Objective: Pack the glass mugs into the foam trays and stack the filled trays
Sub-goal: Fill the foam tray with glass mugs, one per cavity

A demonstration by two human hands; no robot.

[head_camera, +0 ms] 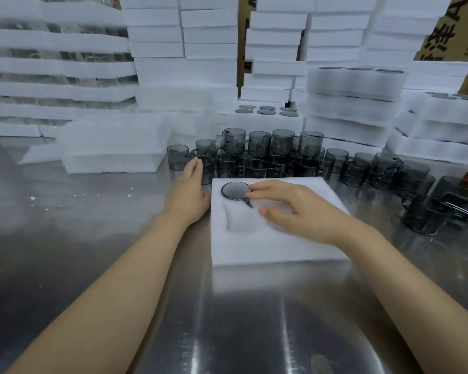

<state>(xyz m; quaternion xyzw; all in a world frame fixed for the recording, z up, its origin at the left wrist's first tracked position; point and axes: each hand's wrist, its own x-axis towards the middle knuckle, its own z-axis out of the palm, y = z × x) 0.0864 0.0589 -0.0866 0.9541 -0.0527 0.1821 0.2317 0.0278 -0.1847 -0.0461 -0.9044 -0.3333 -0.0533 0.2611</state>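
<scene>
Standing vertically in the foam tray, the mug aims its handle near-right; open-gripped, right hand touches it, left hand flanks the tray.

Two limbs are in view, both bare. The left forearm enters the frame from 7 o'clock and the right forearm from 4 o'clock. Each is uncovered from the frame edge to the wrist, slender, and narrows toward the wrist. The left hand and right hand are bare. The right thumbnail is short and plain. A small dark smudge sits on the back of the left hand at its 3 o'clock edge; mark or shadow cannot be determined. The left fingertips are blurred.
</scene>
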